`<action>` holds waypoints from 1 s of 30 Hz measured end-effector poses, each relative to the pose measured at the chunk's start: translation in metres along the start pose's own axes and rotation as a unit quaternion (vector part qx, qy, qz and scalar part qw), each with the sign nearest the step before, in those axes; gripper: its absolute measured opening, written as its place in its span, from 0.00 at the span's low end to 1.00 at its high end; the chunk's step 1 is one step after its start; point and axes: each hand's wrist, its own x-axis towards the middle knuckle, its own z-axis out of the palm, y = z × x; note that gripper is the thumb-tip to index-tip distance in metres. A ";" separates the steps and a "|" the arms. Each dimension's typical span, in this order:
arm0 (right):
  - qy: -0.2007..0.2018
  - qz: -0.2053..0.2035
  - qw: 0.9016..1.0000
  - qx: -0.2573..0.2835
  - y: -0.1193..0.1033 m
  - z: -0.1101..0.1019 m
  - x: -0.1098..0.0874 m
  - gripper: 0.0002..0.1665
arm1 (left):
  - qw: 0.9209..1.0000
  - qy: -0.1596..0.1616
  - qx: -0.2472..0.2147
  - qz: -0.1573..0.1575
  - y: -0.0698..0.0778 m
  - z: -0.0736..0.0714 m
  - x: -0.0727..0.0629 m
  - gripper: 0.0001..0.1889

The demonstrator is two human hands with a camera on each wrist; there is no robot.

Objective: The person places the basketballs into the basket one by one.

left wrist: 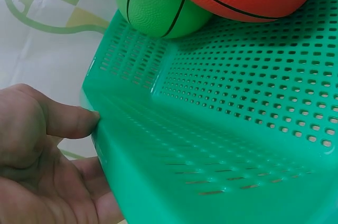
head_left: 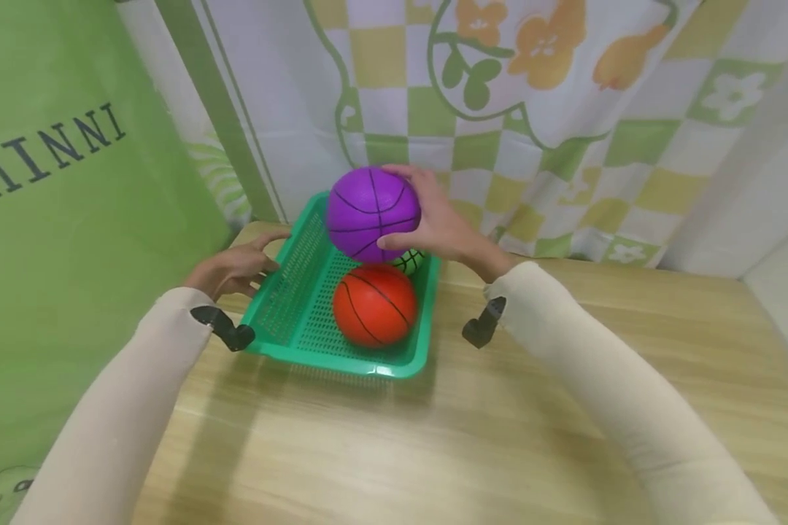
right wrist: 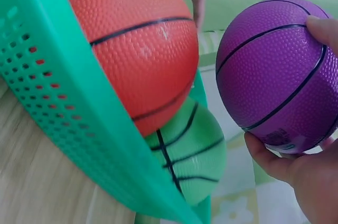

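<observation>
My right hand (head_left: 443, 222) grips a small purple basketball (head_left: 371, 211), thumb on one side and fingers on the other, above the far part of a green plastic basket (head_left: 341, 359). Inside the basket sits an orange-red basketball (head_left: 374, 306) on the near right side. Beside it, toward the back, lies a green basketball (right wrist: 187, 150), mostly hidden under the purple one in the head view. At the basket's left side, my left hand (head_left: 243, 266) holds the rim, its thumb (left wrist: 74, 122) at the edge and its other fingers along the outer wall.
The basket stands on a wood-grain table (head_left: 532, 423) near its back edge. Behind hangs a patterned curtain (head_left: 427, 109) in green, yellow and white. A green cloth (head_left: 59, 255) with dark lettering hangs at the left. A white wall (head_left: 784, 270) borders the right.
</observation>
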 end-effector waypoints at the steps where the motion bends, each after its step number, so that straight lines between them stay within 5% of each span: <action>1: 0.000 -0.003 1.000 -0.017 0.000 0.003 0.002 0.60 | 1.000 0.000 0.001 0.002 0.000 0.001 0.002 0.40; 13: -0.030 -0.031 0.998 -0.038 0.001 0.030 0.029 0.58 | 1.000 -0.009 0.001 0.000 0.001 0.003 0.007 0.40; 22: -0.079 -0.011 0.996 -0.027 0.002 0.066 0.044 0.56 | 0.999 -0.016 -0.035 -0.008 -0.007 -0.002 0.002 0.44; 30: -0.133 -0.024 0.989 -0.068 0.001 0.075 0.055 0.54 | 0.999 -0.014 -0.049 -0.007 -0.006 -0.005 0.004 0.45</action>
